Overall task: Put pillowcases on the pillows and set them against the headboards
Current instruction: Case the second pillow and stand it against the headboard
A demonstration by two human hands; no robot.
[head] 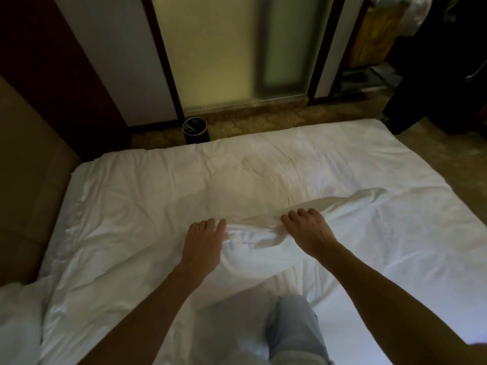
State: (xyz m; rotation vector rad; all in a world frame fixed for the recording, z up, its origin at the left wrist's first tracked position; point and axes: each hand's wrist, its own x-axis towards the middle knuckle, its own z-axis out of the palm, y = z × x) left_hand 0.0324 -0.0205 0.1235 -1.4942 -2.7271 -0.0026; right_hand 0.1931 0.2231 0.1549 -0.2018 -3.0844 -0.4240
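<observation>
A white pillowcase [253, 243] lies bunched on the white bed [158, 185] in front of me. My left hand [204, 241] grips its crumpled edge on the left, fingers curled into the cloth. About a hand's width to the right, my right hand [307, 230] grips the same edge with curled fingers. The cloth sags in folds between the two hands. A padded brown headboard [29, 143] runs along the bed's left side. No pillow shows clearly; a white bulge [18, 312] sits at the lower left.
A black round bin [195, 129] stands on the patterned carpet beyond the bed's far edge. Behind it are frosted glass panels [224, 48] in dark frames. Dark clothing [434, 75] hangs at the far right. My knee in light jeans [292, 327] rests on the mattress.
</observation>
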